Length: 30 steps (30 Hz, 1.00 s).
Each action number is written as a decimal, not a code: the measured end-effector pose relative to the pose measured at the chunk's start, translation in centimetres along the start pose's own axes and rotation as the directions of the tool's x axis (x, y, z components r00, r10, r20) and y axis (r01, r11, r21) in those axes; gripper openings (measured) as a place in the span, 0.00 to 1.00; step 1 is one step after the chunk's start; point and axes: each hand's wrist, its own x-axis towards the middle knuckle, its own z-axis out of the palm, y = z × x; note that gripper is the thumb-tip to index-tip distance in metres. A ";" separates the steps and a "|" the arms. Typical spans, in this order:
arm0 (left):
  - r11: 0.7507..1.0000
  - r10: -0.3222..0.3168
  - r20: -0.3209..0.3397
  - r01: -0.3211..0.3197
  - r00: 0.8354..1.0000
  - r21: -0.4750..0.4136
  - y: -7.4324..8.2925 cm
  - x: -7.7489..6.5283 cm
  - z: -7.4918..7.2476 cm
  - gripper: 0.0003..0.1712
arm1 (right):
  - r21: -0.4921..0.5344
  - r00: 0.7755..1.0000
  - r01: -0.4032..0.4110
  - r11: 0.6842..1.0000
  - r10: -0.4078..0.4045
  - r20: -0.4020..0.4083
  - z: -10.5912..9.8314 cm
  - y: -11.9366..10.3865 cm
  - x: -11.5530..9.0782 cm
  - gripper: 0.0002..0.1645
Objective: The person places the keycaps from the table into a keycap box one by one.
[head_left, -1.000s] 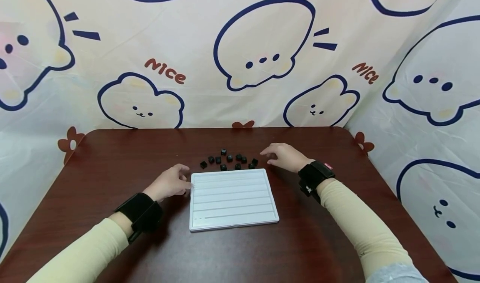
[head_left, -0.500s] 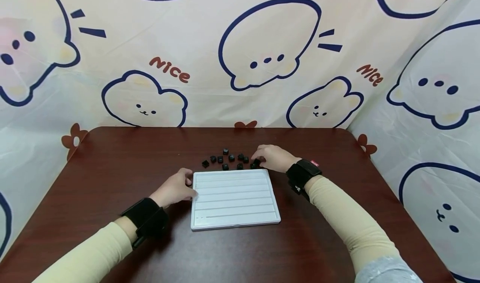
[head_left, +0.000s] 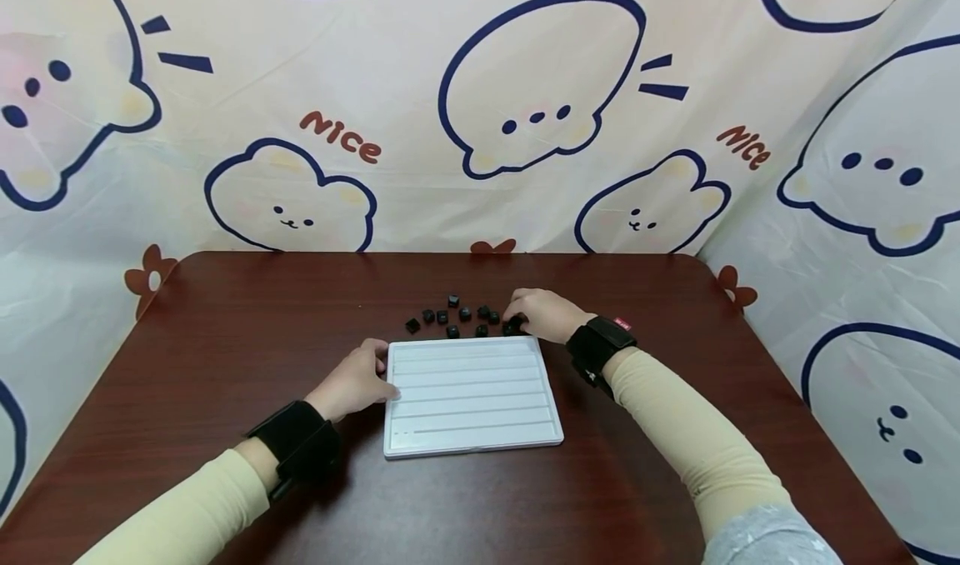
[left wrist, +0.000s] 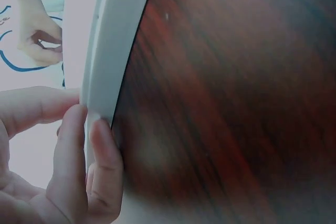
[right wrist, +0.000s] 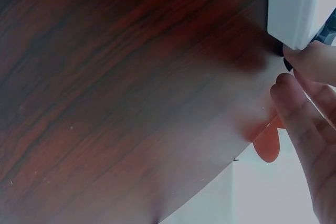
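Note:
A white rectangular board [head_left: 474,394] with rows of lines across its face lies on the brown table. My left hand [head_left: 355,380] grips its left edge, thumb on top and fingers against the side; the left wrist view shows the fingertips [left wrist: 102,135] on the rim. Beyond the far edge are several small black cube-like pieces [head_left: 465,314]. At the right end of that group, my right hand [head_left: 546,313] pinches one black piece [head_left: 513,325], mostly covered by the fingers. Close to the board's corner, only a dark bit shows between thumb and fingers in the right wrist view.
The brown wooden table [head_left: 480,515] reaches back to a white cloth [head_left: 420,90] printed with cartoon bears, which also hangs along the sides. Each wrist wears a black band, such as the right wristband [head_left: 600,348].
My right hand has moved left onto the black pieces at the right end and closed its fingers there. My left thumb has shifted onto the board's left edge.

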 end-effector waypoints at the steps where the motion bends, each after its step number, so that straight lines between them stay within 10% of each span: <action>1: 1.000 0.001 -0.004 -0.001 1.000 0.009 0.0 0.0 0.0 0.43 | -0.004 1.000 0.003 1.000 -0.003 -0.003 0.0 0.0 0.0 0.17; 30: 1.000 -0.002 0.010 0.002 1.000 -0.008 -0.3 0.0 0.1 0.44 | 0.036 0.999 -0.045 0.998 0.046 -0.024 0.6 -0.2 0.8 0.12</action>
